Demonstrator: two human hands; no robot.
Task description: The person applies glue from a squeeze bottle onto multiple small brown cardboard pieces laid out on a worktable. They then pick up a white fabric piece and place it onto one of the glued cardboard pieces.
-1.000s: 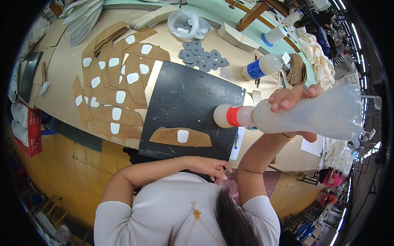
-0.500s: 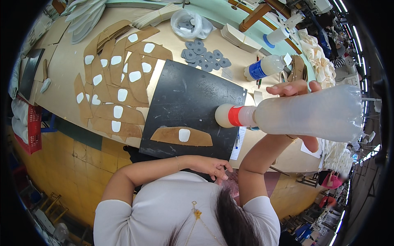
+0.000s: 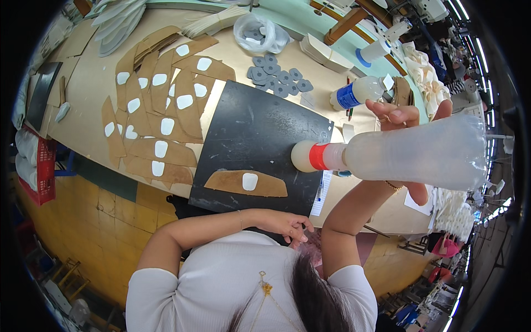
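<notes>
My right hand (image 3: 406, 116) is round a large translucent plastic bottle (image 3: 415, 152), its palm hidden behind it. Its bent fingers show beyond the far side, the thumb at the near side. The bottle's narrow end meets a smaller bottle (image 3: 302, 156) with a red band and pale contents, by the right edge of a black board (image 3: 260, 127). My left hand (image 3: 285, 225) rests before my chest, fingers loosely bent and apart, with nothing visible in it. Nearest to it on the board lies a brown curved piece (image 3: 227, 182) with a white patch (image 3: 249, 181).
Several brown pieces with white patches (image 3: 167, 126) overlap left of the board. Grey pieces with holes (image 3: 271, 69) lie behind it, near a clear plastic bag (image 3: 260, 33). A blue-labelled bottle (image 3: 348, 97) stands at the right. A hammer-like tool (image 3: 62, 105) lies far left.
My right hand's fingers have lifted and spread a little away from the large bottle. The bottles and my left hand stay in place; the view has shifted slightly.
</notes>
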